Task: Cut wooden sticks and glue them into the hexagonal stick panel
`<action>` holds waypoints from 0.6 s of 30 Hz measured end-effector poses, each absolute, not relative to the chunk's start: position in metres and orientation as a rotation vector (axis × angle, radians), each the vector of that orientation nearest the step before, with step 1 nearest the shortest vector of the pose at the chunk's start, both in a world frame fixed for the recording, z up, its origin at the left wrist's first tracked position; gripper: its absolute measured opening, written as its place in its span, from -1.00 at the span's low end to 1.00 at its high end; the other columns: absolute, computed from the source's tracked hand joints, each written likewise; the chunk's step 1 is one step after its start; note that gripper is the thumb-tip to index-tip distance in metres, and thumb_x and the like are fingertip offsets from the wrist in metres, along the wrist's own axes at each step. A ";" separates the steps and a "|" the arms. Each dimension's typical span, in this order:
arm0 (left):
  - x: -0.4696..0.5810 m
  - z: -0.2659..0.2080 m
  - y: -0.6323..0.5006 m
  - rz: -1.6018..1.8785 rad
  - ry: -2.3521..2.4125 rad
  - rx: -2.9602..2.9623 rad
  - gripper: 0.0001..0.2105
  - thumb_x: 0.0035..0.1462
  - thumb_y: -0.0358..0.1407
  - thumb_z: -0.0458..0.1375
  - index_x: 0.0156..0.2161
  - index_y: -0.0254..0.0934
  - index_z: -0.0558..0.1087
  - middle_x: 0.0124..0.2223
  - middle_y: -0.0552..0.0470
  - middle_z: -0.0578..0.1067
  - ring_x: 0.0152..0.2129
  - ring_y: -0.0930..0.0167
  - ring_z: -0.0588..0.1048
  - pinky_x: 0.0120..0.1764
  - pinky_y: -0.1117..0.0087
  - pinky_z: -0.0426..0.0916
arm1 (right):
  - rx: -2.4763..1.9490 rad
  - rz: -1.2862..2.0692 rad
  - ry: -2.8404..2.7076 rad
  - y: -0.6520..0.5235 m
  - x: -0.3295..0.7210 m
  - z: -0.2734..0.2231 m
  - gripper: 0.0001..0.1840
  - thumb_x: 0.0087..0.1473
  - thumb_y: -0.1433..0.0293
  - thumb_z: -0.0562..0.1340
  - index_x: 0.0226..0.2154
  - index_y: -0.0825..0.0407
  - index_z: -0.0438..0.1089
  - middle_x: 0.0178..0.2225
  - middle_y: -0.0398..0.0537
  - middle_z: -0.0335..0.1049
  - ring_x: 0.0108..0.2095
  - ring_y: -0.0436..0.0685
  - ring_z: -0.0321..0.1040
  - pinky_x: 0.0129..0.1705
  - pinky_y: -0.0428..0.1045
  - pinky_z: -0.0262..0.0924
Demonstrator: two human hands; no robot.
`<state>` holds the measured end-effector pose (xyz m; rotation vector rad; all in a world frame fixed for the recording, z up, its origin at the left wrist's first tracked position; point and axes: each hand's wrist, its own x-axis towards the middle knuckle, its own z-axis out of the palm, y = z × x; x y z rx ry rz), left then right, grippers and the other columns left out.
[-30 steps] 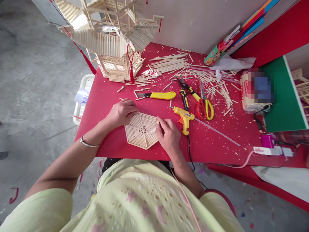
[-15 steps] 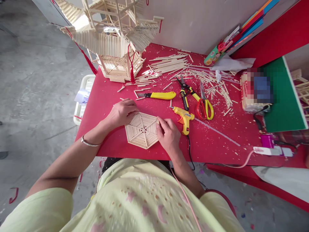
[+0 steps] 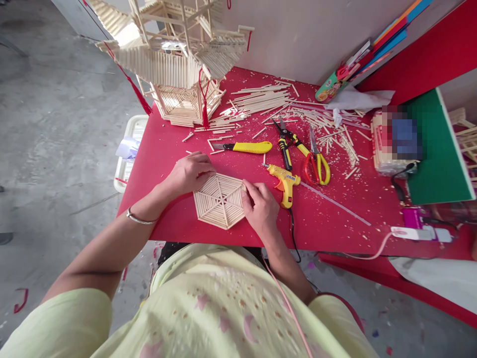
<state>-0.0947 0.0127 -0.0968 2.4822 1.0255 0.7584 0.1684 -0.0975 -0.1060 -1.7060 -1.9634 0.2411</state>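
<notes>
A hexagonal panel of thin wooden sticks (image 3: 219, 201) lies near the front edge of the red table (image 3: 328, 219). My left hand (image 3: 191, 173) grips its upper left edge with curled fingers, covering that corner. At the upper right corner, my right hand (image 3: 260, 203) pinches the panel between thumb and fingers. Just right of that hand lies a yellow hot glue gun (image 3: 285, 184), its nozzle toward the upper left. Beyond the panel rests a yellow utility knife (image 3: 251, 147) with its blade pointing left.
A pagoda-like stick model (image 3: 179, 74) with red tassels stands at the back left. Loose sticks (image 3: 261, 102) and scraps cover the back. Pliers (image 3: 286, 144) and scissors (image 3: 316, 161) lie right of the knife. A green board (image 3: 436, 154) and a white power strip (image 3: 413, 232) are at the right.
</notes>
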 end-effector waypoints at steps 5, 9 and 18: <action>-0.095 -0.098 0.013 0.760 1.022 2.455 -0.76 0.36 -0.26 0.13 -0.22 -0.24 0.65 -0.23 -0.12 0.60 -0.29 0.29 0.53 -0.15 0.26 0.45 | -1.703 0.248 -1.964 -0.098 0.169 -0.106 -0.59 0.41 0.29 0.18 0.22 -0.06 0.50 -0.06 0.03 0.54 -0.05 0.15 0.50 -0.02 0.00 0.37; -0.094 -0.098 0.014 0.773 0.999 2.456 -0.76 0.36 -0.26 0.14 -0.24 -0.26 0.64 -0.25 -0.12 0.59 -0.31 0.30 0.53 -0.17 0.27 0.44 | -1.690 0.245 -1.959 -0.098 0.169 -0.106 -0.59 0.41 0.29 0.18 0.21 -0.05 0.50 -0.07 0.02 0.53 -0.05 0.14 0.50 -0.03 0.00 0.36; -0.092 -0.096 0.015 0.795 0.987 2.444 -0.77 0.34 -0.26 0.15 -0.26 -0.26 0.64 -0.28 -0.11 0.58 -0.33 0.30 0.54 -0.21 0.28 0.43 | -1.692 0.247 -1.956 -0.098 0.169 -0.106 -0.60 0.41 0.29 0.18 0.21 -0.06 0.50 -0.08 0.03 0.53 -0.07 0.15 0.50 -0.04 0.00 0.37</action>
